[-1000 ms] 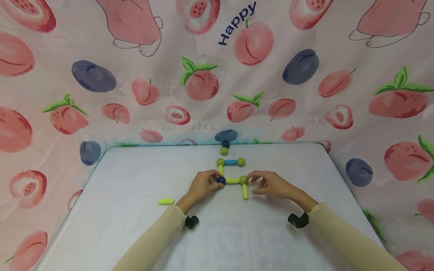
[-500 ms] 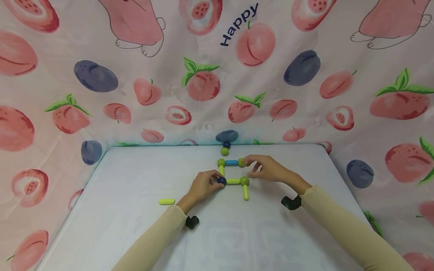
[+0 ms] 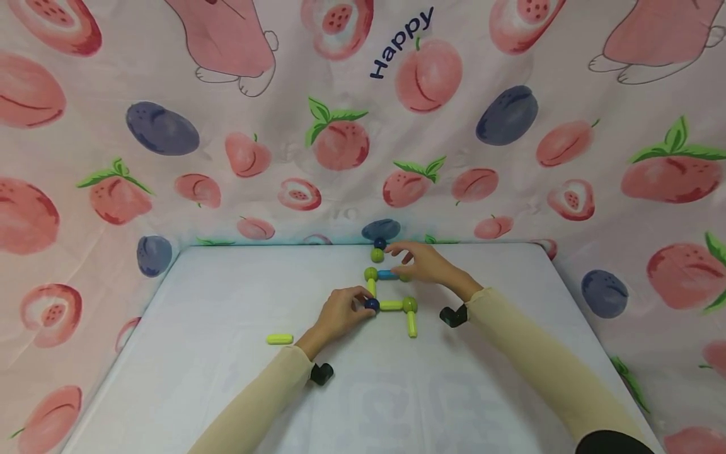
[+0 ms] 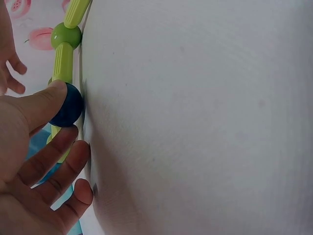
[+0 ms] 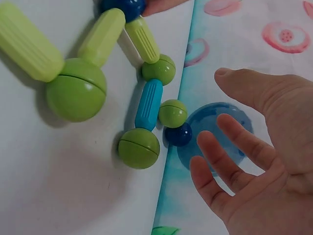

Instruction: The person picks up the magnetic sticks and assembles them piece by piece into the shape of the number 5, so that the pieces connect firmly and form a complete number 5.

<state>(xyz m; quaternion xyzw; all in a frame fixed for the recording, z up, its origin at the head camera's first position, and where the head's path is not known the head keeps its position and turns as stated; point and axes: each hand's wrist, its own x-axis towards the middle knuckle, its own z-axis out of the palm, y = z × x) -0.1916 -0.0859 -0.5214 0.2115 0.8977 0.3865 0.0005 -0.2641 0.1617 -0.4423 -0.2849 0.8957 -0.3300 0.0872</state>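
Note:
My left hand (image 3: pixel 339 313) pinches the dark blue ball (image 4: pixel 71 107) at one corner of a chain of toy building rods and balls. From it a yellow-green rod (image 3: pixel 391 306) runs right to a green ball (image 3: pixel 409 305), where another rod (image 3: pixel 412 325) points toward me. A second arm runs back to a green ball (image 3: pixel 371 273) and a blue rod (image 5: pixel 148 105), which ends in another green ball (image 5: pixel 139 148). My right hand (image 3: pixel 426 263) hovers over that end, fingers spread and holding nothing. Its fingertips are near a loose green ball (image 3: pixel 377 255) and a small dark blue ball (image 5: pixel 179 134).
A single yellow-green rod (image 3: pixel 280 339) lies left of my left hand on the white table (image 3: pixel 215 403). The two loose balls stand by the table's back edge, against a fruit-patterned cloth (image 3: pixel 329 214). Black cameras sit at both wrists.
My right hand has moved from beside the front green ball, away from me and left, over the blue rod's end toward the loose balls. My left hand keeps its hold on the blue ball.

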